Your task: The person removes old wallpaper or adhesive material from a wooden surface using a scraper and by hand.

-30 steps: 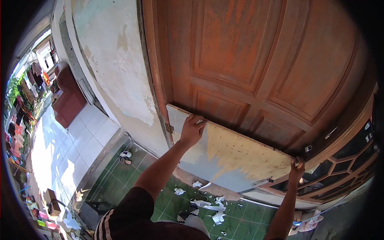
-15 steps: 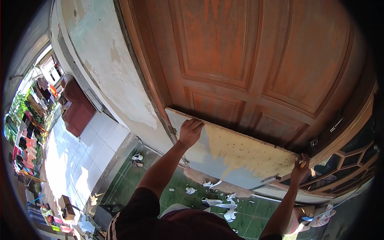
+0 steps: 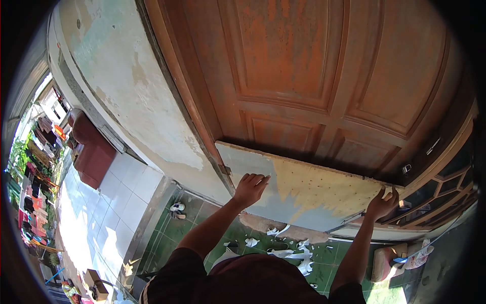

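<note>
A low board [image 3: 316, 195] stands across the foot of a brown panelled door [image 3: 286, 55]. Its face is bluish-grey with a ragged yellowish bare patch dotted with small marks. My left hand [image 3: 251, 188] is open in front of the grey part, below the top edge, fingers loosely bent. At the board's upper right corner is my right hand [image 3: 382, 204], its fingers apart and fingertips right at the top edge. A metal latch [image 3: 352, 218] sits low on the board's right end, and a padlock [image 3: 406, 169] hangs on the door above that corner.
Torn white scraps [image 3: 304, 261] litter the green tiled floor [image 3: 324, 273] below the board. Shoes [image 3: 177, 210] lie by the peeling wall [image 3: 131, 91] at left. A maroon armchair [image 3: 93, 152] stands on white tiles. Latticed window panes [image 3: 430, 202] flank the door at right.
My left hand has let go of the board's top edge and dropped lower in front of it. My right hand's hold on the corner has loosened. The view has shifted slightly.
</note>
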`<control>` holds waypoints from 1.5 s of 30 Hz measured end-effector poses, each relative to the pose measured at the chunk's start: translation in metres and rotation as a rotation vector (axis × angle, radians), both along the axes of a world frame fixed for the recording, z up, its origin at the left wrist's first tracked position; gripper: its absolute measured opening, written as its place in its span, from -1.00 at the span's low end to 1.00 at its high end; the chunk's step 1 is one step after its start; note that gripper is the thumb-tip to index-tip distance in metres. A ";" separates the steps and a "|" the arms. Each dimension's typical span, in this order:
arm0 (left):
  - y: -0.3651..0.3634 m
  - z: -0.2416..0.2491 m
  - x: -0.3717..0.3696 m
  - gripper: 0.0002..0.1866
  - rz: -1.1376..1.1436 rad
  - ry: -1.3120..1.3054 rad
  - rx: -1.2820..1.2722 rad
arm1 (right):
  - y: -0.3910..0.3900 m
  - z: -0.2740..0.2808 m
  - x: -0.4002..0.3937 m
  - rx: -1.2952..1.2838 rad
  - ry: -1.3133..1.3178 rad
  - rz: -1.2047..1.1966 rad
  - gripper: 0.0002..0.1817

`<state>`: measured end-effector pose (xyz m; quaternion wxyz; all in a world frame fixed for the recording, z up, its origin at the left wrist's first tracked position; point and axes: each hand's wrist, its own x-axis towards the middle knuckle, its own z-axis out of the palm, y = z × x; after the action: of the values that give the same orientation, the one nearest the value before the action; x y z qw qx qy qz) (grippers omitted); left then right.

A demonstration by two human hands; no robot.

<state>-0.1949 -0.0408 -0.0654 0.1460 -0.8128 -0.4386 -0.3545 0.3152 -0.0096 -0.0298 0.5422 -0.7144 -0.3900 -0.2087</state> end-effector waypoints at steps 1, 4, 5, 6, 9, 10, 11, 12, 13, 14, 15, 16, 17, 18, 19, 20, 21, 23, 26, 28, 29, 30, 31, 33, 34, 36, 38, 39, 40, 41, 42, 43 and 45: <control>0.003 0.001 -0.007 -0.74 -0.018 -0.020 0.035 | -0.003 0.004 -0.035 0.016 0.054 0.061 -0.61; 0.014 0.034 -0.035 -0.78 -0.099 -0.064 0.150 | -0.028 0.004 -0.171 -0.081 0.304 0.520 -0.77; 0.023 0.046 -0.045 -0.83 -0.110 -0.091 0.168 | -0.036 -0.003 -0.215 -0.143 0.385 0.715 -0.80; 0.032 0.058 -0.055 -0.87 -0.139 -0.111 0.175 | -0.045 0.001 -0.258 -0.255 0.482 0.847 -0.80; 0.052 0.093 -0.079 -0.86 -0.324 -0.059 0.079 | -0.029 -0.022 -0.345 -0.321 0.921 1.070 -0.68; 0.057 0.098 -0.084 -0.85 -0.385 -0.044 0.043 | -0.028 -0.009 -0.364 -0.338 1.008 1.052 -0.68; 0.059 0.100 -0.088 -0.84 -0.445 -0.030 0.010 | -0.027 0.005 -0.379 -0.353 1.093 1.036 -0.67; 0.057 0.102 -0.091 -0.84 -0.461 -0.031 -0.012 | -0.028 0.020 -0.391 -0.366 1.176 1.019 -0.67; 0.053 0.102 -0.093 -0.83 -0.477 -0.033 -0.035 | -0.031 0.031 -0.401 -0.338 1.231 1.022 -0.66; 0.049 0.100 -0.096 -0.82 -0.492 -0.033 -0.059 | -0.035 0.040 -0.411 -0.309 1.286 1.026 -0.66; 0.046 0.097 -0.097 -0.81 -0.506 -0.006 -0.045 | -0.039 0.043 -0.419 -0.278 1.342 1.030 -0.66; 0.042 0.094 -0.098 -0.80 -0.521 0.021 -0.032 | -0.042 0.041 -0.424 -0.285 1.316 1.031 -0.67; 0.039 0.091 -0.100 -0.80 -0.539 0.049 -0.021 | -0.046 0.036 -0.428 -0.293 1.292 1.029 -0.69; 0.034 0.090 -0.102 -0.79 -0.551 0.054 -0.027 | -0.050 0.030 -0.431 -0.301 1.270 1.023 -0.71; 0.029 0.090 -0.103 -0.79 -0.565 0.060 -0.033 | -0.054 0.022 -0.434 -0.262 1.310 1.024 -0.73; 0.026 0.090 -0.105 -0.78 -0.580 0.066 -0.037 | -0.056 0.014 -0.435 -0.218 1.348 1.026 -0.75; 0.025 0.087 -0.107 -0.78 -0.606 0.052 -0.029 | -0.057 0.006 -0.434 -0.173 1.382 1.029 -0.77; 0.024 0.080 -0.110 -0.78 -0.654 0.020 -0.016 | -0.052 -0.010 -0.426 -0.111 1.370 0.901 -0.81; 0.028 0.088 -0.116 -0.79 -0.640 -0.021 0.029 | -0.056 0.004 -0.428 -0.101 1.138 0.804 -0.78; 0.039 0.093 -0.118 -0.79 -0.584 -0.042 0.039 | -0.055 0.018 -0.435 -0.085 1.051 0.803 -0.73; 0.047 0.096 -0.118 -0.79 -0.543 -0.045 0.029 | -0.056 0.032 -0.431 -0.177 1.158 0.811 -0.64; 0.055 0.100 -0.117 -0.78 -0.501 -0.046 0.024 | -0.051 0.040 -0.432 -0.197 1.181 0.795 -0.62; 0.062 0.107 -0.114 -0.74 -0.471 -0.052 -0.038 | -0.044 0.049 -0.433 -0.211 1.202 0.783 -0.60; 0.078 0.113 -0.108 -0.71 -0.454 -0.058 -0.112 | -0.032 0.050 -0.433 -0.196 1.210 0.766 -0.63; 0.084 0.115 -0.106 -0.70 -0.445 -0.059 -0.148 | -0.027 0.046 -0.434 -0.156 1.213 0.772 -0.66; 0.086 0.117 -0.103 -0.66 -0.394 -0.028 -0.404 | -0.021 0.034 -0.436 -0.075 1.224 0.782 -0.71; 0.087 0.114 -0.101 -0.61 -0.348 0.016 -0.537 | -0.018 0.020 -0.434 -0.021 1.235 0.838 -0.78; 0.089 0.111 -0.101 -0.58 -0.333 0.051 -0.540 | -0.018 0.013 -0.433 -0.009 1.237 0.859 -0.79; 0.092 0.107 -0.101 -0.56 -0.318 0.088 -0.545 | -0.017 0.005 -0.431 0.006 1.242 0.878 -0.79; 0.093 0.103 -0.102 -0.55 -0.317 0.082 -0.544 | -0.017 -0.003 -0.430 0.002 1.232 0.896 -0.79; 0.092 0.105 -0.101 -0.55 -0.317 0.078 -0.542 | -0.018 -0.008 -0.430 0.000 1.223 0.913 -0.80; 0.092 0.108 -0.100 -0.55 -0.317 0.072 -0.536 | -0.018 -0.012 -0.428 0.000 1.210 0.931 -0.80; 0.090 0.112 -0.099 -0.56 -0.312 0.066 -0.536 | -0.025 -0.021 -0.428 -0.012 1.225 0.922 -0.81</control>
<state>-0.2941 0.0488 0.0467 -0.1157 -0.8909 -0.3815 -0.2176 -0.1132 -0.0348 -0.0511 0.6899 -0.4705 -0.2797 0.4738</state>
